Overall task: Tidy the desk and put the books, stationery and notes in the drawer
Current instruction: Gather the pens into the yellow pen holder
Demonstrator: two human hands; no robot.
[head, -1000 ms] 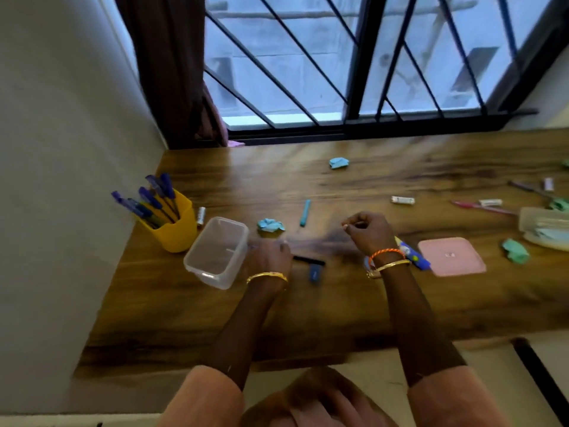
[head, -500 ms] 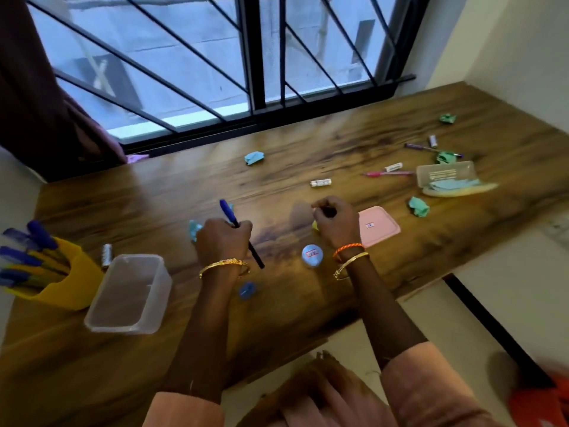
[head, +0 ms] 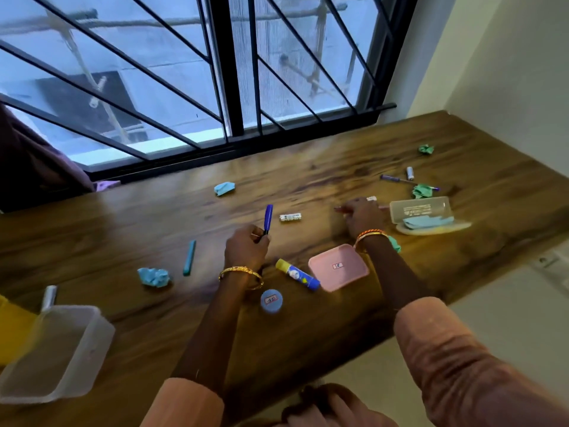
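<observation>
The wooden desk (head: 308, 328) had crumpled notes (head: 154, 276), a glue stick (head: 298, 274), pink lid (head: 338, 267) and clear tub (head: 55, 352) scattered all over.

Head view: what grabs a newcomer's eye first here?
The left hand at desk centre, gripping an upright blue pen, while the right hand reaches onto a pink pen near the clear plastic case. Next, the yellow-and-blue glue stick beside the pink rectangular lid, with crumpled blue paper balls scattered over the wooden desk.
</observation>
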